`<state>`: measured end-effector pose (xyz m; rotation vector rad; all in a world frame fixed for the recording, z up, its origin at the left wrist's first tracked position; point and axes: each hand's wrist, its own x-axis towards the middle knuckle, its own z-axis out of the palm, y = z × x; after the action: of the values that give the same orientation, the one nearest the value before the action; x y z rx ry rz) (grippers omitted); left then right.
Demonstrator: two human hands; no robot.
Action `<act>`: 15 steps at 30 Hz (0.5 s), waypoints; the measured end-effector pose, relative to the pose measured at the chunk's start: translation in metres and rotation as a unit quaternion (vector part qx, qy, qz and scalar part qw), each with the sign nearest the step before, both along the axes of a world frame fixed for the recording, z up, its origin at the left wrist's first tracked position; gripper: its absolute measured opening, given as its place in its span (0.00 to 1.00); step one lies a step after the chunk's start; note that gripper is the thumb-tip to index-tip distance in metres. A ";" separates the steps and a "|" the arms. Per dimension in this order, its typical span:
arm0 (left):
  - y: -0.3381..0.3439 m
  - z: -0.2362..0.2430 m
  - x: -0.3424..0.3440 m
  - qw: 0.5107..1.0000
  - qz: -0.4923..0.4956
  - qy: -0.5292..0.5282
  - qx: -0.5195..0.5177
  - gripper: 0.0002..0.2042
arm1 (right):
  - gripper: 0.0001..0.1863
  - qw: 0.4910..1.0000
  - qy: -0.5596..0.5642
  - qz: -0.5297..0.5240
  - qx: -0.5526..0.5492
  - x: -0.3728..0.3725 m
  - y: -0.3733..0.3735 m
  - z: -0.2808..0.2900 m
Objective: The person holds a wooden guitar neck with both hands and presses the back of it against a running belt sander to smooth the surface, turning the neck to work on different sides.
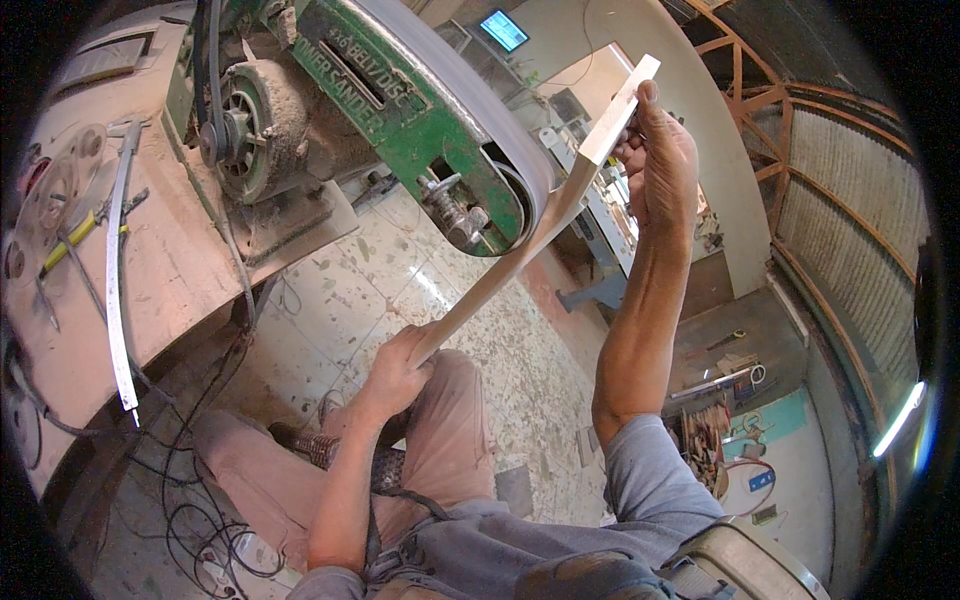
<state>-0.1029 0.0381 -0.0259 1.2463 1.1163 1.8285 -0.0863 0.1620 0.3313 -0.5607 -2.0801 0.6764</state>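
A long pale piece of wood [510,262] slants up from left to right, narrow along its lower length and thicker and squared at its upper end. My left hand [393,376] is wrapped round the lower end. At the upper end my right hand [662,165] pinches the squared part, thumb on its edge and the other fingers curled behind. The wood's middle lies against the rounded end of the grey sanding belt [520,160] on a green belt sander [400,140]. Whether the belt is running I cannot tell.
On the dusty workbench [75,345] at left lie a long metal caliper [118,270] and yellow-handled pliers [70,245]. Black cables [180,500] coil below it. A dust-spotted tiled floor [360,290] spreads beneath. A lit screen [503,31] stands at the back.
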 end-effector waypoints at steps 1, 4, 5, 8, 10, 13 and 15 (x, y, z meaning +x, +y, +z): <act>-0.001 0.002 0.000 1.000 -0.005 -0.016 -0.008 0.19 | 0.30 1.000 -0.003 -0.011 0.006 0.002 0.004 0.001; -0.001 0.002 0.002 0.999 -0.025 -0.039 -0.021 0.18 | 0.32 0.999 -0.010 -0.049 0.020 0.006 0.009 0.003; 0.000 0.002 0.003 0.998 -0.033 -0.042 -0.023 0.18 | 0.33 0.998 -0.012 -0.063 0.024 0.007 0.010 0.004; -0.001 0.004 0.006 0.998 -0.030 -0.047 -0.022 0.19 | 0.33 0.996 -0.016 -0.072 0.041 0.009 0.009 0.004; 0.000 0.001 0.007 0.998 -0.029 -0.049 -0.021 0.18 | 0.33 0.996 -0.015 -0.074 0.041 0.006 0.004 0.005; 0.005 -0.007 0.007 0.999 0.008 -0.035 -0.017 0.20 | 0.30 0.999 -0.014 -0.027 0.012 0.003 0.007 0.005; 0.005 -0.011 0.008 0.999 0.038 -0.025 -0.013 0.20 | 0.28 1.000 -0.002 0.015 -0.014 0.001 0.007 0.004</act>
<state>-0.0949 0.0432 -0.0367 1.1507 1.1702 1.8841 -0.0857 0.1687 0.3354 -0.5465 -2.0898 0.7227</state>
